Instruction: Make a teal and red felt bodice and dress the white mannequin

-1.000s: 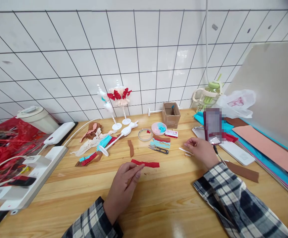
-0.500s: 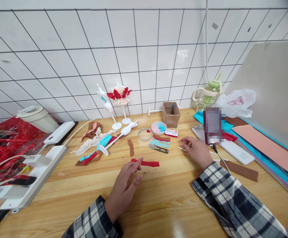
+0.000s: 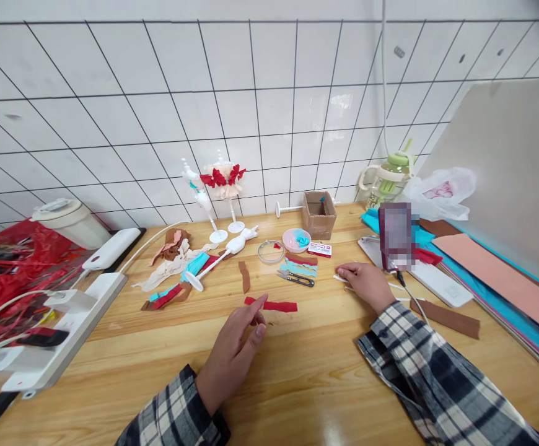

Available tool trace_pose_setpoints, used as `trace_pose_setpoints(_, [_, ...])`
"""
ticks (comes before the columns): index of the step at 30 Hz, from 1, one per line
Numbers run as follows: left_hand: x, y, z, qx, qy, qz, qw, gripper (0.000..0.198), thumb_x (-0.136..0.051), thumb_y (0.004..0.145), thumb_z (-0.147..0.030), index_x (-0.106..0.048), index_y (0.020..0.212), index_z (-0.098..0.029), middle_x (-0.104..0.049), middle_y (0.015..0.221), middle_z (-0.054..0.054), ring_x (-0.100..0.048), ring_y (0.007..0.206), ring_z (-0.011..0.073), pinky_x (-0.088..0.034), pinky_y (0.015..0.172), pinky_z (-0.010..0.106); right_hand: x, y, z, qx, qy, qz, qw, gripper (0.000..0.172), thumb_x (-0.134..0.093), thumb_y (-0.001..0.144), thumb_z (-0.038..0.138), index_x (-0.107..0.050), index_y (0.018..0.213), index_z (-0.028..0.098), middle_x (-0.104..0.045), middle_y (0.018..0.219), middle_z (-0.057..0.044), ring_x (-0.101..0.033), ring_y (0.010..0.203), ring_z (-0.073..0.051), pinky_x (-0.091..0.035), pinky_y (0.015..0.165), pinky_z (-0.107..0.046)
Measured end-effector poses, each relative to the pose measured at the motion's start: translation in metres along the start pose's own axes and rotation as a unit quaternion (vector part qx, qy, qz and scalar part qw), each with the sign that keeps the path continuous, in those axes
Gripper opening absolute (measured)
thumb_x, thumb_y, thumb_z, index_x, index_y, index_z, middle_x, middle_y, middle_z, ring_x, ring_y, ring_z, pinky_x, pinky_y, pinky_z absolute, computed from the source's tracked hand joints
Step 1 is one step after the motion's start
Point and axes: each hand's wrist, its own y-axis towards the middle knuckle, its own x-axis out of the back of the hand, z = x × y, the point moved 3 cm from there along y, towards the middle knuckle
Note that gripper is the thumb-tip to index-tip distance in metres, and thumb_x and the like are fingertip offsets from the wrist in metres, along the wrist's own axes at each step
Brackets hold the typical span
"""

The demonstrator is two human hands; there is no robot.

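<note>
My left hand (image 3: 236,350) lies on the wooden table (image 3: 297,384), fingers stretched out, its forefinger tip touching the near end of a red fabric strip (image 3: 279,305). My right hand (image 3: 367,282) rests further right, fingers curled down over small white sticks (image 3: 344,280) on the table; whether it grips one I cannot make out. Small thread snips (image 3: 296,279) lie just left of that hand, beside teal and red fabric scraps (image 3: 300,266). A brown fabric strip (image 3: 244,276) lies beyond the red one.
Along the tiled wall stand white doll figures on stands (image 3: 218,198), a cardboard box (image 3: 319,214), a pink dish (image 3: 296,240) and a green bottle (image 3: 388,176). A power strip (image 3: 60,328) and red bags (image 3: 4,272) fill the left. Coloured sheets (image 3: 506,285) and a phone (image 3: 394,235) lie right.
My left hand has slid forward until its forefinger reached the red strip. My right hand has moved left and down onto the white sticks.
</note>
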Motion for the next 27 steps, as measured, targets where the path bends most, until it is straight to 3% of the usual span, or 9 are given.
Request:
trace_pose_setpoints(6, [-0.002,-0.001,0.004,0.015,0.003,0.003,1.0,0.046,-0.039,0.096,-0.035,-0.041,0.14,-0.023,-0.061,0.098,0.006,-0.057,0.09,0.0195,-0.046,0.086,0.037,0.003,-0.001,-0.002,0.0,0.029,-0.017,0.999,0.037,-0.055,0.084,0.038,-0.065,0.117,0.025,-0.073,0.091,-0.002,-0.065,0.08,-0.019,-0.044,0.068,-0.029])
trace_pose_setpoints(9, [-0.002,-0.002,0.006,0.01,0.006,0.004,1.0,0.047,-0.04,0.096,-0.035,-0.038,0.142,-0.025,-0.061,0.1,0.006,-0.057,0.092,0.0196,-0.047,0.087,0.038,0.009,-0.001,0.001,0.038,0.029,-0.048,0.998,0.038,-0.056,0.082,0.039,-0.065,0.115,0.023,-0.07,0.097,-0.004,-0.063,0.081,-0.019,-0.044,0.072,-0.03])
trace_pose_setpoints(12, [0.0,-0.003,0.004,-0.018,0.005,-0.005,1.0,0.05,-0.041,0.095,-0.039,-0.035,0.143,-0.029,-0.056,0.122,0.01,-0.052,0.112,0.0234,-0.042,0.098,0.044,0.019,-0.006,0.013,0.051,0.062,-0.126,0.989,0.04,-0.056,0.081,0.041,-0.064,0.114,0.02,-0.066,0.101,-0.007,-0.059,0.076,-0.019,-0.044,0.072,-0.033])
trace_pose_setpoints(14, [0.001,-0.004,-0.001,-0.047,-0.002,-0.002,0.999,0.053,-0.039,0.094,-0.046,-0.032,0.145,-0.032,-0.039,0.144,0.011,-0.037,0.132,0.0286,-0.034,0.106,0.051,0.02,-0.017,0.03,0.051,0.149,-0.136,0.978,0.036,-0.055,0.082,0.041,-0.066,0.108,0.018,-0.067,0.097,-0.009,-0.059,0.074,-0.019,-0.045,0.071,-0.034])
trace_pose_setpoints(16, [-0.002,-0.005,-0.006,-0.069,-0.015,0.022,0.997,0.059,-0.035,0.093,-0.055,-0.027,0.147,-0.033,-0.017,0.156,0.009,-0.017,0.142,0.0331,-0.026,0.11,0.056,0.008,-0.034,0.056,0.081,0.309,-0.021,0.947,0.034,-0.054,0.084,0.043,-0.068,0.1,0.017,-0.068,0.097,-0.01,-0.061,0.083,-0.021,-0.046,0.073,-0.033])
trace_pose_setpoints(19, [-0.011,-0.007,-0.01,-0.073,-0.049,0.08,0.993,0.067,-0.028,0.09,-0.062,-0.018,0.149,-0.032,0.004,0.16,0.005,0.0,0.145,0.0349,-0.018,0.112,0.059,-0.02,-0.067,0.101,0.123,0.519,0.243,0.81,0.042,-0.059,0.085,0.044,-0.061,0.12,0.021,-0.065,0.117,-0.01,-0.059,0.107,-0.023,-0.047,0.084,-0.035])
trace_pose_setpoints(21, [-0.017,-0.007,-0.01,-0.073,-0.071,0.101,0.99,0.069,-0.027,0.089,-0.064,-0.015,0.15,-0.032,0.01,0.16,0.002,0.004,0.145,0.0339,-0.015,0.113,0.058,-0.033,-0.083,0.119,0.115,0.577,0.307,0.748,0.043,-0.064,0.082,0.046,-0.063,0.118,0.022,-0.065,0.116,-0.009,-0.059,0.106,-0.022,-0.047,0.084,-0.034])
trace_pose_setpoints(23, [-0.02,-0.008,-0.009,-0.072,-0.08,0.11,0.988,0.071,-0.028,0.089,-0.065,-0.013,0.15,-0.033,0.012,0.159,0.001,0.006,0.145,0.0332,-0.014,0.114,0.056,-0.041,-0.091,0.127,0.116,0.573,0.326,0.743,0.04,-0.067,0.079,0.048,-0.069,0.106,0.019,-0.068,0.104,-0.008,-0.061,0.096,-0.021,-0.047,0.077,-0.031])
trace_pose_setpoints(27, [-0.023,-0.008,-0.007,-0.06,-0.062,0.128,0.988,0.072,-0.031,0.087,-0.066,-0.013,0.15,-0.035,0.018,0.158,-0.001,0.008,0.145,0.0338,-0.013,0.114,0.056,-0.046,-0.089,0.124,0.078,0.544,0.314,0.774,0.036,-0.071,0.074,0.048,-0.073,0.086,0.015,-0.066,0.074,-0.003,-0.057,0.067,-0.013,-0.043,0.061,-0.024])
